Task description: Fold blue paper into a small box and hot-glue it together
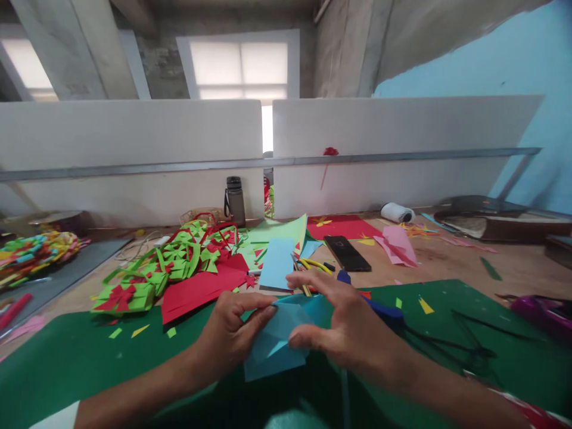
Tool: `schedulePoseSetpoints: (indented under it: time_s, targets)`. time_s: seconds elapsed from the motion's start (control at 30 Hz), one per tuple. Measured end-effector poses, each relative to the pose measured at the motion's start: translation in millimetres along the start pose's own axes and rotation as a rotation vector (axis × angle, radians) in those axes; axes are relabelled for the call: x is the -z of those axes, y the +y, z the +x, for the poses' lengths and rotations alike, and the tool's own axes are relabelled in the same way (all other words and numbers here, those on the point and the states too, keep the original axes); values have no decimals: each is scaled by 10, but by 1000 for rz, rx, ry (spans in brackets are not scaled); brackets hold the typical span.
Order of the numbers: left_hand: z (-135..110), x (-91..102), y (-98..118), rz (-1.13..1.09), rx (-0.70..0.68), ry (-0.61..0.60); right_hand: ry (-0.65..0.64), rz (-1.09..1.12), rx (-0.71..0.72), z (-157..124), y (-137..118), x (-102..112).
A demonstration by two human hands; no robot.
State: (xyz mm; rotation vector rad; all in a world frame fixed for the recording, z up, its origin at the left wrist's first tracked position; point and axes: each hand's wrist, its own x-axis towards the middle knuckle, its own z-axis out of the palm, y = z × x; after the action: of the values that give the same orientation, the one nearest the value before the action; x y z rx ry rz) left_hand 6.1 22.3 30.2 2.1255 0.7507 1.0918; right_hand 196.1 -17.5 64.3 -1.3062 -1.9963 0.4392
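Between my hands is a folded piece of light blue paper (279,333), held up over the green cutting mat (179,357). My left hand (235,325) pinches its upper left edge between thumb and fingers. At the paper's right side is my right hand (344,316), its thumb and fingers spread apart; the thumb tip lies on or just in front of the paper. Beyond the paper are yellow-handled scissors (315,264) and a blue sheet (277,265). A blue-handled tool (384,311) with a dark cord lies partly behind my right hand.
Green paper bags with red bows (129,295) pile up on the left beside red paper (203,289). A black phone (347,253), pink paper (397,245) and a dark bottle (235,201) are farther back. Paper scraps dot the mat. A white panel (134,134) closes off the back.
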Motion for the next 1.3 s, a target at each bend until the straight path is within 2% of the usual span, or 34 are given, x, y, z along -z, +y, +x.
schedulePoseSetpoints:
  time_s: [0.13, 0.37, 0.57, 0.7, 1.0, 1.3]
  targets:
    - [-9, 2, -3, -8, -30, -14, -8, 70, -12, 73, -25, -103]
    - [-4, -13, -30, -9, -52, 19, 15, 130, 0, 95, 24, -82]
    - [0, -39, -13, -72, 65, 80, 15, 139, -20, 90, 54, -103]
    - [5, -40, 30, -120, 117, 75, 12, 157, -22, 92, 42, -126]
    - [-11, -71, 67, -182, -13, 94, 16, 233, -2, 67, 17, -149]
    - [-18, -49, 128, -206, 53, 98, 46, 257, 16, 68, 18, -184]
